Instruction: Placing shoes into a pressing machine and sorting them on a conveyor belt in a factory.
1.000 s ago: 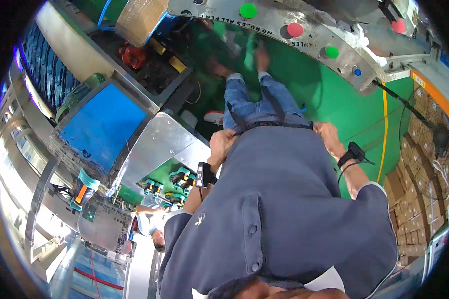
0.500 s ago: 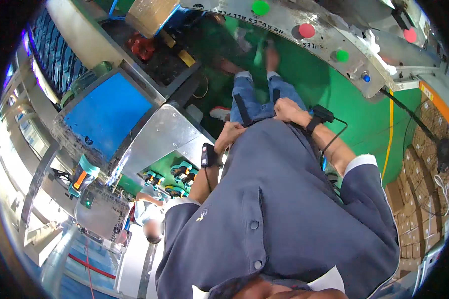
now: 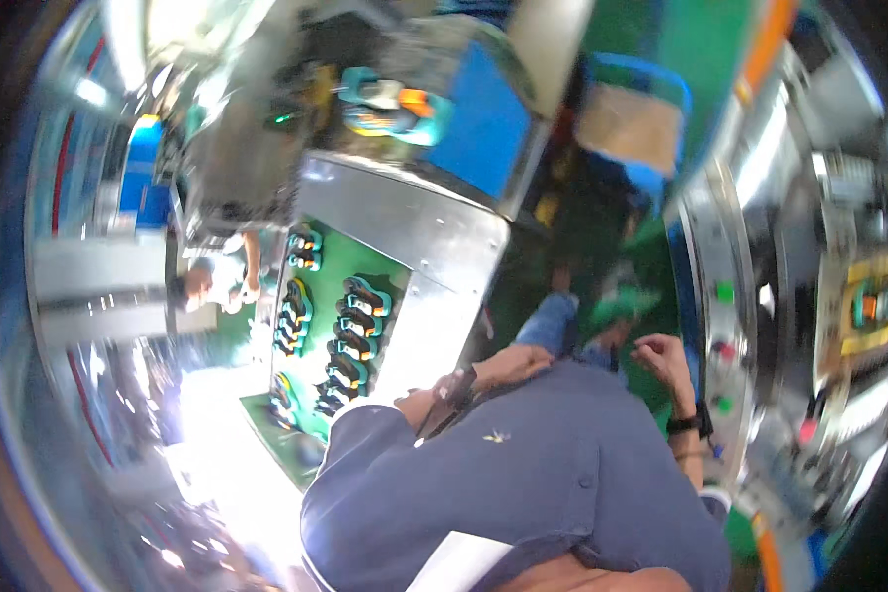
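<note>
My left hand (image 3: pixel 519 364) is by the lower hem of my dark blue-grey shirt (image 3: pixel 464 469), its fingers curled in; motion blur hides what they hold, if anything. Raised off the shirt to the right, my right hand (image 3: pixel 665 359) has loosely bent fingers with gaps between them and nothing visible in it. It is nearest to the metal control panel (image 3: pixel 745 340) with green and red buttons. A black band circles the right wrist. Below both hands are my blue jeans (image 3: pixel 548 321).
To the left, rows of black, teal and orange shoes (image 3: pixel 350 340) lie on a green belt (image 3: pixel 340 252) beside a metal casing (image 3: pixel 454 232). Another person (image 3: pixel 251 276) works beyond it. Ahead are a blue panel (image 3: pixel 488 123) and a blue-framed stool (image 3: pixel 629 123). Machinery with a yellow tray (image 3: pixel 868 311) stands right.
My view has swung left, bringing more of the shoe belt into sight. My right hand has left the waist and moved out to the right; the left stays near the hem.
</note>
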`<move>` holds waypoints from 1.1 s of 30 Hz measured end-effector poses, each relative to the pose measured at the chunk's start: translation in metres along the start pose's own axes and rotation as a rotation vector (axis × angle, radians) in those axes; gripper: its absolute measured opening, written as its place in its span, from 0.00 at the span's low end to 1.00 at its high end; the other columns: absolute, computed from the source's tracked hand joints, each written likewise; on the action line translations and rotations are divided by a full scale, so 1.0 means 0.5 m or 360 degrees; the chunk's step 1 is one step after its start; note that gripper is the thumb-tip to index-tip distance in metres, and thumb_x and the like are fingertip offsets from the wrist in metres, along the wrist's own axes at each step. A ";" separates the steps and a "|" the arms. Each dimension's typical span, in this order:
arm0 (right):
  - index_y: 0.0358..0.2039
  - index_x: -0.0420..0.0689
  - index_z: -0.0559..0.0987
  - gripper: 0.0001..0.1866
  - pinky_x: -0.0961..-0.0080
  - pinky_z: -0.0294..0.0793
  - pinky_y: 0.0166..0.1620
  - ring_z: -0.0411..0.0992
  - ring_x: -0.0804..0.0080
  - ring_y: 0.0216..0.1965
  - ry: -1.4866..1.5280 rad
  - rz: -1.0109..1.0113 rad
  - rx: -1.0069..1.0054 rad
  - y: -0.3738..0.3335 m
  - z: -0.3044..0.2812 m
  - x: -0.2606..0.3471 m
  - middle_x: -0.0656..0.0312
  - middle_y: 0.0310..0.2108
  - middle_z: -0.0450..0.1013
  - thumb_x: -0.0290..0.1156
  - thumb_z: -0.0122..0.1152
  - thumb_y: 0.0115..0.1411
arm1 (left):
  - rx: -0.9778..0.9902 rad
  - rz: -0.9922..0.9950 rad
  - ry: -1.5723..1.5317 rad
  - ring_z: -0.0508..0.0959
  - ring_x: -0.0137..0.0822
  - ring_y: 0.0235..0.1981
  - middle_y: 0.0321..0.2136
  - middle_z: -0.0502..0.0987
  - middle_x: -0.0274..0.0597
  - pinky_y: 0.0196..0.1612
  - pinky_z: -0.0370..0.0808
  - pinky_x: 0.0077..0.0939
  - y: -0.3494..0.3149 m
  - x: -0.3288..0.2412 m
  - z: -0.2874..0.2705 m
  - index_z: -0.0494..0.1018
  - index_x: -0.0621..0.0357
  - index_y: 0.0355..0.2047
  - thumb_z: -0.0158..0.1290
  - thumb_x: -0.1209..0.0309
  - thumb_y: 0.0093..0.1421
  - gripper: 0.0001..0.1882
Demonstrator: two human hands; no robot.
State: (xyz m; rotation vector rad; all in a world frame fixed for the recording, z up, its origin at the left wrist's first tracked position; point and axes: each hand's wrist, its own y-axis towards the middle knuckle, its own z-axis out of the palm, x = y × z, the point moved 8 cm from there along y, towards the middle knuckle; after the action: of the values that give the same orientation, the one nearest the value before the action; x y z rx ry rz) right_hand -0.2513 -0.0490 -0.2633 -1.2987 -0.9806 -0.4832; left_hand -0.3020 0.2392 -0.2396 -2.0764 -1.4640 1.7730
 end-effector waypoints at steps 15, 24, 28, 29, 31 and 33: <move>0.37 0.34 0.78 0.07 0.81 0.73 0.43 0.73 0.79 0.36 -0.0847 -0.1931 -0.0083 0.083 0.356 1.347 0.61 0.34 0.76 0.26 0.60 0.62 | -0.2343 0.0858 -0.0128 0.81 0.40 0.35 0.35 0.80 0.49 0.38 0.76 0.30 -0.324 -0.162 -0.861 0.78 0.66 0.39 0.57 0.73 0.59 0.10; 0.44 0.39 0.77 0.24 0.71 0.74 0.33 0.75 0.69 0.28 -0.2217 -0.1753 0.0053 0.160 0.766 1.458 0.55 0.34 0.78 0.34 0.68 0.46 | -0.2677 0.0775 0.0342 0.75 0.51 0.43 0.46 0.75 0.50 0.45 0.75 0.39 -0.263 -0.060 -0.982 0.72 0.62 0.46 0.54 0.73 0.58 0.15; 0.49 0.40 0.75 0.34 0.74 0.76 0.39 0.76 0.70 0.38 -0.1617 -0.0760 0.0195 0.246 0.549 1.279 0.56 0.42 0.76 0.33 0.77 0.38 | -0.2548 0.0868 0.0353 0.75 0.49 0.45 0.50 0.73 0.49 0.46 0.76 0.38 -0.247 -0.058 -0.992 0.71 0.63 0.48 0.55 0.73 0.55 0.19; 0.50 0.41 0.75 0.36 0.72 0.75 0.42 0.75 0.68 0.41 -0.1595 -0.0810 0.0238 0.256 0.535 1.242 0.56 0.44 0.75 0.31 0.77 0.37 | -0.2492 0.0826 0.0317 0.75 0.51 0.48 0.50 0.73 0.53 0.51 0.74 0.39 -0.246 -0.058 -0.994 0.71 0.64 0.47 0.54 0.73 0.55 0.19; 0.52 0.43 0.73 0.38 0.70 0.74 0.46 0.74 0.63 0.46 -0.1721 -0.1030 0.0176 0.237 0.546 1.200 0.54 0.48 0.73 0.28 0.77 0.36 | -0.2485 0.0867 0.0273 0.75 0.50 0.47 0.49 0.74 0.52 0.50 0.75 0.39 -0.258 -0.061 -1.002 0.73 0.64 0.46 0.54 0.73 0.55 0.17; 0.53 0.46 0.72 0.38 0.67 0.72 0.50 0.73 0.56 0.49 -0.1965 -0.1262 -0.0086 0.231 0.579 1.174 0.52 0.50 0.72 0.28 0.75 0.37 | -0.2556 0.0812 0.0207 0.76 0.49 0.46 0.46 0.76 0.51 0.48 0.76 0.38 -0.260 -0.058 -1.005 0.74 0.64 0.43 0.55 0.73 0.56 0.14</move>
State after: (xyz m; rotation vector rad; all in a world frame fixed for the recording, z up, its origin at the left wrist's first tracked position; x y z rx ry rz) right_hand 0.0564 0.3797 0.1407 -1.1634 -2.5687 -0.2435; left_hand 0.0173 0.5490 0.0291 -3.1511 -2.9835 0.0535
